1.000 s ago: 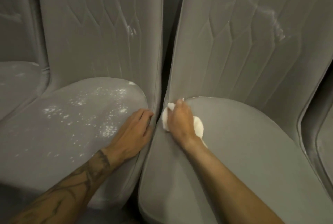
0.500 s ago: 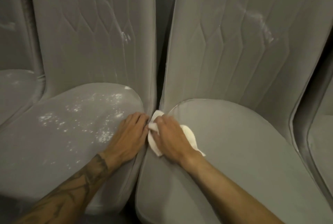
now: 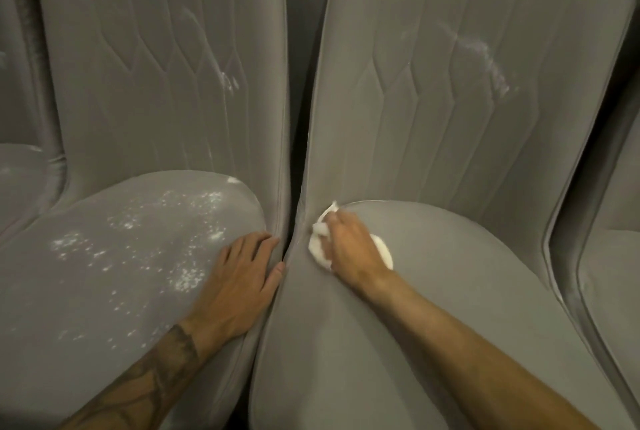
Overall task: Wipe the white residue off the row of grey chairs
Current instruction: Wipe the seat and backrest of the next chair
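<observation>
Curled fingers of the right hand (image 3: 349,248) bunch a white cloth (image 3: 382,249) and press it onto the seat of the right chair (image 3: 450,308). The grip sits at the seat's back left corner, where the seat meets the backrest. The cloth shows on both sides of the grip: a crumpled tip beyond the fingertips and a rounded lobe beside the wrist.

Just left of the grip, across the narrow dark gap between the two chairs, the left hand (image 3: 239,277) lies flat on the right edge of the left chair (image 3: 86,308). Its fingers are straight and close together and hold nothing. Its thumb lies along the gap.

White residue (image 3: 187,277) speckles the left chair's seat, starting just beside the flat hand's fingers and spreading away to the left, well apart from the cloth. A pale smear (image 3: 228,81) marks the left chair's backrest above the flat hand. A longer streak (image 3: 485,55) runs across the right chair's backrest, above and to the right of the grip.

Further left stands another grey chair (image 3: 20,170) with faint white marks, and further right the edge of one more (image 3: 609,291).
</observation>
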A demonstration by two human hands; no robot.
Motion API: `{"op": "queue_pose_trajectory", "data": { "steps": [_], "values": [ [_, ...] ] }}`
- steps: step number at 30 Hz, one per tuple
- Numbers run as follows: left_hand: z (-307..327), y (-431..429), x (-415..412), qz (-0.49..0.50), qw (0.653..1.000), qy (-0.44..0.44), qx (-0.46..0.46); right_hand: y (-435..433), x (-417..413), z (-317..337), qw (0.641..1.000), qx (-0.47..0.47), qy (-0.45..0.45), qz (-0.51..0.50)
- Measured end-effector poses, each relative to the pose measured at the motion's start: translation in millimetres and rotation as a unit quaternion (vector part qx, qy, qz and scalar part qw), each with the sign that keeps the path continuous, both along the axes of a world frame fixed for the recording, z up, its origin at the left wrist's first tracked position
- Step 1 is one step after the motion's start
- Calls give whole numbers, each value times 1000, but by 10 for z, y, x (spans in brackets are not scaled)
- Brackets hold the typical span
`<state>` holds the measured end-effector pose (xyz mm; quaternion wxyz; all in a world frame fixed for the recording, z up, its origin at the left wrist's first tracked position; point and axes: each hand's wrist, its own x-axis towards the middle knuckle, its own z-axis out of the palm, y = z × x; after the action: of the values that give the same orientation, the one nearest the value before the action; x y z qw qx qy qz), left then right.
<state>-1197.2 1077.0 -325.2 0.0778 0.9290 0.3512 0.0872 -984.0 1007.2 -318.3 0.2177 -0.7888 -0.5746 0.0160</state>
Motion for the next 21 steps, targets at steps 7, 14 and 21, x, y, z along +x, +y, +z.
{"op": "queue_pose_trajectory", "data": {
  "steps": [7, 14, 21],
  "values": [
    [-5, 0, 3, 0, 1000, 6, 17, 346, 99, -42, 991, 6, 12, -136],
    [-32, 7, 9, 4, 1000, 14, 19, 168, 223, 14, 999, 1, -32, -38],
    [-72, 24, 4, 3, 1000, 15, 27, -125, -124, -20, 995, 31, 37, 82]
  ]
}}
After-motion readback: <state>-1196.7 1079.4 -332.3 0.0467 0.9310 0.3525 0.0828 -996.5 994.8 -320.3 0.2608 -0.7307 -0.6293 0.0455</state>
